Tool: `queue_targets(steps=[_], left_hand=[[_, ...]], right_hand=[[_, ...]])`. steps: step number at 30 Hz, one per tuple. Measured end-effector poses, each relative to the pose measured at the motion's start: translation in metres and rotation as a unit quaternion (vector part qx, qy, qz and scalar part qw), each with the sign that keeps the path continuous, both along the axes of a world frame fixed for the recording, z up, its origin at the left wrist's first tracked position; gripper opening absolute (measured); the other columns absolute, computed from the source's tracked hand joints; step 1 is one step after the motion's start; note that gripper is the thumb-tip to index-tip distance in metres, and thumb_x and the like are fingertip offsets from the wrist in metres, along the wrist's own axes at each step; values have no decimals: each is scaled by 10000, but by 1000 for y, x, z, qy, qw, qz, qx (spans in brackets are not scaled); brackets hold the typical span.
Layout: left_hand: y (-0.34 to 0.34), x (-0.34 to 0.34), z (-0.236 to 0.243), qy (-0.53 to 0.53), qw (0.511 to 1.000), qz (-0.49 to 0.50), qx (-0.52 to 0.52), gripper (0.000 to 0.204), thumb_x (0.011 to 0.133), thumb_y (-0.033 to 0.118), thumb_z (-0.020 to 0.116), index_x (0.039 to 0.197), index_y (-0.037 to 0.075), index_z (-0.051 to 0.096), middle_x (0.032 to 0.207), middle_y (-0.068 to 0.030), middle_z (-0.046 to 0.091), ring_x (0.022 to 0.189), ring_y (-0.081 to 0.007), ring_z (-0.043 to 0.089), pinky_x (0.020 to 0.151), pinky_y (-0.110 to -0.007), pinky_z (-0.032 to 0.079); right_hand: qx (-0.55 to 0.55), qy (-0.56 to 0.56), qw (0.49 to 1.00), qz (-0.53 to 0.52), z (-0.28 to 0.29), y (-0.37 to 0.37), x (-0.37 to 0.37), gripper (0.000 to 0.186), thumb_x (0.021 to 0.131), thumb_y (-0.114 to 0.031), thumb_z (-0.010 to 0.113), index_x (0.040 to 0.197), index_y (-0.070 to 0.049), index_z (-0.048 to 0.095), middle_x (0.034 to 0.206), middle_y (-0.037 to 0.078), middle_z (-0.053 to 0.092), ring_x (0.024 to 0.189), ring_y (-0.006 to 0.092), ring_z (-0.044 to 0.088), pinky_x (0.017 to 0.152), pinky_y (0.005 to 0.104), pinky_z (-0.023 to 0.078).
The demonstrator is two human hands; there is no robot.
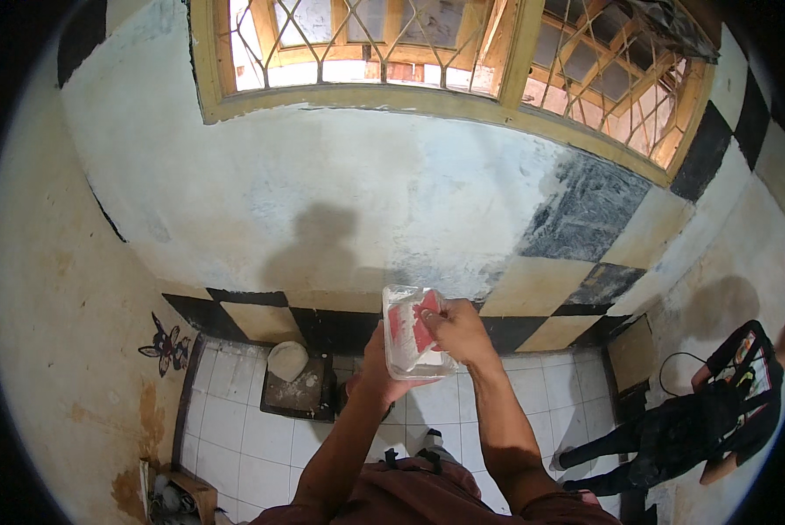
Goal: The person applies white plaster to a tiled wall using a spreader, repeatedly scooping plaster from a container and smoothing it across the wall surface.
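My left hand [377,369] holds a clear plastic tray [420,371] from its left side and underneath, in front of the wall. White paste lies inside the tray. My right hand [459,331] pinches a flat red scraper [406,325], its thumb pressed on the near face. The scraper is over the inside of the tray, and white paste is smeared along it. Beyond my hands, the wall [340,175] is coated in uneven white, with black and cream checks showing along its lower part and at the right.
A yellow-framed window [357,98] with a metal grille is above the wall. A dark low stand [298,398] bears a pale, rounded bundle [287,360] at the left. To the right stands a person in black [725,411]. A cardboard box [202,497] sits at lower left.
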State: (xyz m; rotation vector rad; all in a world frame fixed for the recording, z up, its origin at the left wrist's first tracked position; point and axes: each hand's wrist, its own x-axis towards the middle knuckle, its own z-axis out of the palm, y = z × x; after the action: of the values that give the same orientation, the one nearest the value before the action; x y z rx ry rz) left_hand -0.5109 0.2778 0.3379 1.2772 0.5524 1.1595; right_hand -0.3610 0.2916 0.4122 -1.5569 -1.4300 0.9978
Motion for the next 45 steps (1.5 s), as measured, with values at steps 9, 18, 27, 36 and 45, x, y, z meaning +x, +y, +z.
queue_targets(steps=[9,18,27,36,45], left_hand=[[5,4,12,-351,853,-162,-350,482,1024,383,368,1429,127,421,1404,-114,490,1257,-322,518,1000,-574,454],[5,3,14,-317,892,-119,-298,517,1012,446,359,1426,150,454,1396,-108,511,1259,-313,521,1008,-586,431],[12,-5,9,-380,858,-172,-299,544,1015,452,350,1436,118,431,1414,-118,494,1283,-323,503,1026,-590,419],[8,0,11,-222,955,-52,-190,511,1010,458,408,1397,128,461,1355,-105,529,1226,-314,542,981,-549,469],[15,4,-2,-323,879,-114,-332,505,1022,487,370,1398,165,472,1333,-84,554,1195,-298,564,993,-525,462]], right_hand=[[25,4,1000,-17,-14,5,5,279,888,-174,605,819,87,675,660,158,666,577,187,668,535,350,518],[17,50,998,-20,-1,-1,-1,264,930,-165,602,831,62,693,665,45,627,573,86,546,503,284,466],[5,-26,999,-31,-3,0,14,254,917,-156,590,874,68,702,682,85,653,577,111,587,518,295,485],[-1,47,999,-9,-1,-2,-4,252,928,-168,598,888,58,702,704,58,651,593,103,581,516,275,493],[23,89,996,18,-1,4,-10,213,937,-134,569,945,41,689,752,51,650,627,109,601,524,286,514]])
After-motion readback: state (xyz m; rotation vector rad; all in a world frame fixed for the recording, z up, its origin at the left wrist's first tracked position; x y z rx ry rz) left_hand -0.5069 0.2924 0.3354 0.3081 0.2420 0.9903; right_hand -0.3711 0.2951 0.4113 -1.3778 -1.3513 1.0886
